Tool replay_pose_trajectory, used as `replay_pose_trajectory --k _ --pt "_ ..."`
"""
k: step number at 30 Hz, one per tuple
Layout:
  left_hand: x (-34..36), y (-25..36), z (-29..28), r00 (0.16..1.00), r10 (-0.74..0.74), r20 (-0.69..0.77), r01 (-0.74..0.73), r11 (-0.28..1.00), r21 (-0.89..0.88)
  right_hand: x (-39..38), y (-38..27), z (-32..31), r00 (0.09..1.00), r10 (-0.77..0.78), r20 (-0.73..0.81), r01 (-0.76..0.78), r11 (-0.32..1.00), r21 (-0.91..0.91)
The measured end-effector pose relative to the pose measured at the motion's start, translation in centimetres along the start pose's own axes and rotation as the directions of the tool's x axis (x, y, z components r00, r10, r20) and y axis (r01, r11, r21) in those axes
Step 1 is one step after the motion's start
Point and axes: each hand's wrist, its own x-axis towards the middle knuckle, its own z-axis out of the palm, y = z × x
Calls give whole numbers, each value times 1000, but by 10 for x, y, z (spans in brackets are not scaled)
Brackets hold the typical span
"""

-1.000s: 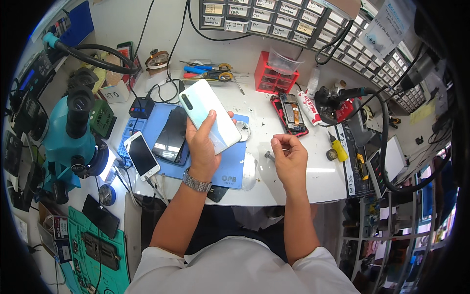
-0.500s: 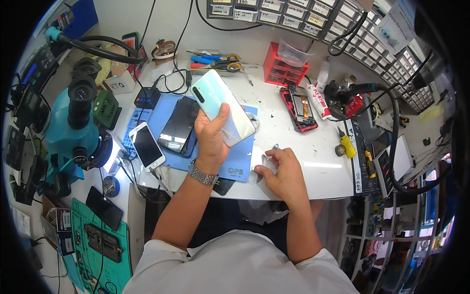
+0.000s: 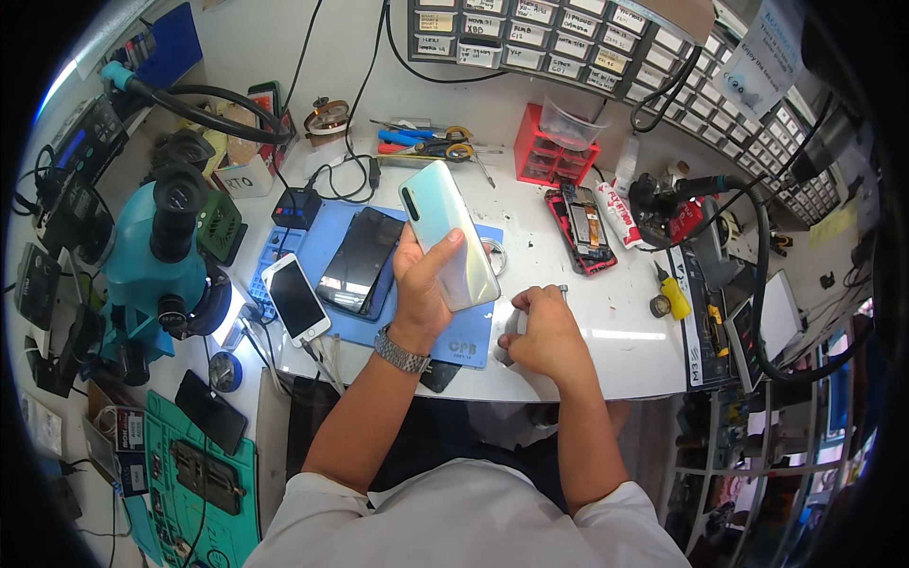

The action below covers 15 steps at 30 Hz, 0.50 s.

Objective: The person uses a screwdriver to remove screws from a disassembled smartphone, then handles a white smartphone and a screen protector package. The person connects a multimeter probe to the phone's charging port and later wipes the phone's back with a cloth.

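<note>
While the left hand [image 3: 421, 284] grips the pale phone [image 3: 443, 210] above the blue mat [image 3: 478, 327], thumb laid across its back, the right hand [image 3: 551, 333] is over the worktop [image 3: 615, 369] with fingers curled; whether it holds anything cannot be told. Worktop surface is white and glossy, marked with scattered dark specks. A dark phone [image 3: 365, 260] lies on the mat, with a white phone [image 3: 296, 298] at the mat's left edge. Toward the wall [image 3: 246, 47] are hand tools [image 3: 398, 137] and a red drawer unit [image 3: 535, 151]; an opened phone [image 3: 580, 227] (inner parts exposed) lies in front of the unit. At the left stands a teal microscope [image 3: 142, 256], with a green mat [image 3: 237, 530] nearer the person. Labelled drawers [image 3: 530, 33] line the wall; open shelving [image 3: 757, 454] occupies the lower right.
</note>
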Motion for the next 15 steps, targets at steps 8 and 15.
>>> replay_pose_trajectory --k 8,15 --pt "0 -3 -2 999 33 17 -34 998 62 19 20 -2 987 150 -54 -130 953 274" --pt "-1 -8 5 995 103 -1 -101 978 182 16 17 3 1000 -12 -24 12 1000 5"
